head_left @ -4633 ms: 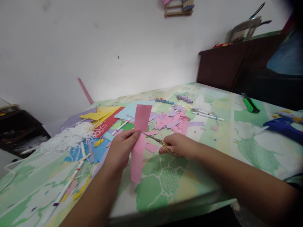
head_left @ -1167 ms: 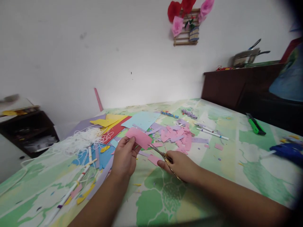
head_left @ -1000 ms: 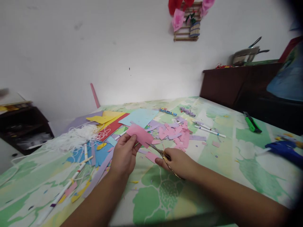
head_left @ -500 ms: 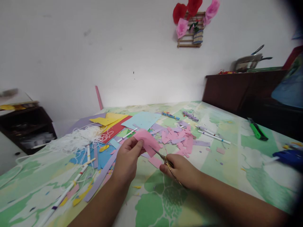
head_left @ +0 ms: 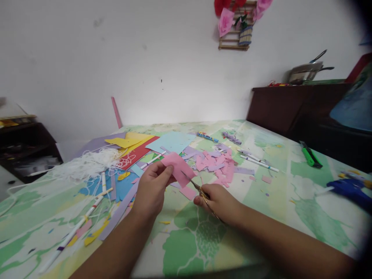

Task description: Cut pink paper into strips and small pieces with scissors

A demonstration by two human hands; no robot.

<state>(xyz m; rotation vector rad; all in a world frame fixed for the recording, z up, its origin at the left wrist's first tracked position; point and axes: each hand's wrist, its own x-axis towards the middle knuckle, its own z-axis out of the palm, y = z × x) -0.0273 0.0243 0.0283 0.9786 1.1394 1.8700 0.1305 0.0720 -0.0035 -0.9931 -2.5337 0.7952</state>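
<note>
My left hand [head_left: 155, 184] pinches a pink piece of paper [head_left: 176, 164] between thumb and fingers, holding it above the table. In my right hand [head_left: 219, 199] is a pair of gold-coloured scissors [head_left: 205, 194], its blades at the lower right part of the paper. Below the held piece lies a small pink paper rectangle [head_left: 188, 192]. Just beyond my hands is a heap of pink and purple paper scraps [head_left: 216, 164].
Left of my hands lie tangled white string [head_left: 95, 161], a red sheet [head_left: 141, 153], a light blue sheet [head_left: 171, 142] and a long white stick [head_left: 72, 236]. To the right are white sticks [head_left: 260, 163], a green box cutter [head_left: 310, 155] and a blue glue gun-like object [head_left: 350, 192].
The view has shifted slightly, so everything sits a little further left and higher. Both hands keep their hold, and the scissor blades stay at the pink paper.
</note>
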